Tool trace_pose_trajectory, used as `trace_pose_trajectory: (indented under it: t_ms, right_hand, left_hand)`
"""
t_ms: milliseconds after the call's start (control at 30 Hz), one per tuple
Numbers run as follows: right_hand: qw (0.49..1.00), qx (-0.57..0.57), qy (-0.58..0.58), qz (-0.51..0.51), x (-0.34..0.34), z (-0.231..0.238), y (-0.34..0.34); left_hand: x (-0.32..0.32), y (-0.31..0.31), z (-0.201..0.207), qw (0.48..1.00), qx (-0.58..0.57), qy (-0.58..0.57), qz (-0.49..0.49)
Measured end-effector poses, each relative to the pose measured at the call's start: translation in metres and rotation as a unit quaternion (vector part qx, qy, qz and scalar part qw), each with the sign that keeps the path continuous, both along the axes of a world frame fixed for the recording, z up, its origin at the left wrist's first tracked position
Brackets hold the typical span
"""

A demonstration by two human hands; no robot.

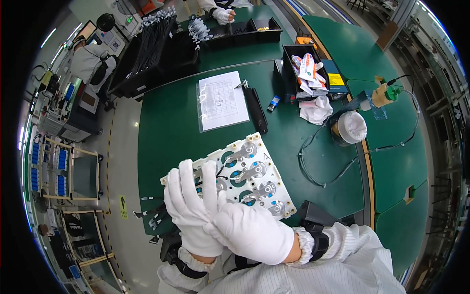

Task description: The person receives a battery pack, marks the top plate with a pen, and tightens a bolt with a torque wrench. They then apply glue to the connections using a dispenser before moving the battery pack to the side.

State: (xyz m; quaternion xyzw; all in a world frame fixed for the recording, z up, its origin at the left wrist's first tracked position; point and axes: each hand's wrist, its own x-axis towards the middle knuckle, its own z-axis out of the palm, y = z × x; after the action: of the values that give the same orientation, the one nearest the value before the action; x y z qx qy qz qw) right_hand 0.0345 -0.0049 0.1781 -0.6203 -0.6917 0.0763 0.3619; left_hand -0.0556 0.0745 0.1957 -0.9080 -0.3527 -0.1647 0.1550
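Two hands: both mine wore white gloves and crossed low over the near edge of the white fixture plate (245,166).
Left hand (188,206): its fingers were spread nearly flat, pressing on the plate's left part, gripping nothing; I judged this steadied the plate.
Right hand (249,228): it lay across my left wrist, fingers stretched out toward the plate's left side, holding nothing that I could see.
Plate: it sat tilted on the green worktop (166,127) just before me, carrying round metal parts with blue dots, within easy reach.
Sheet: a white printed page in a clear sleeve (221,100) lay flat beyond the plate, turned for reading.
Black bin (306,68): further right, it held white tubes with red and blue print.
Yellow label (336,79): a small rectangle on the blue box beside that bin.
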Motion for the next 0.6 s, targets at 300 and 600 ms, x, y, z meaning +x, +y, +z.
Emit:
trace_pose_trajectory:
  t_ms: [300,600]
  right_hand:
    - [0.998,0.059,0.005,0.021,0.008,0.024,-0.009]
    - [0.97,0.035,-0.075,0.23,-0.024,-0.013,-0.013]
  left_hand:
    - [0.0,0.023,-0.008,0.98,-0.083,-0.177,-0.017]
    - [0.002,0.015,0.005,0.953,-0.219,-0.211,0.001]
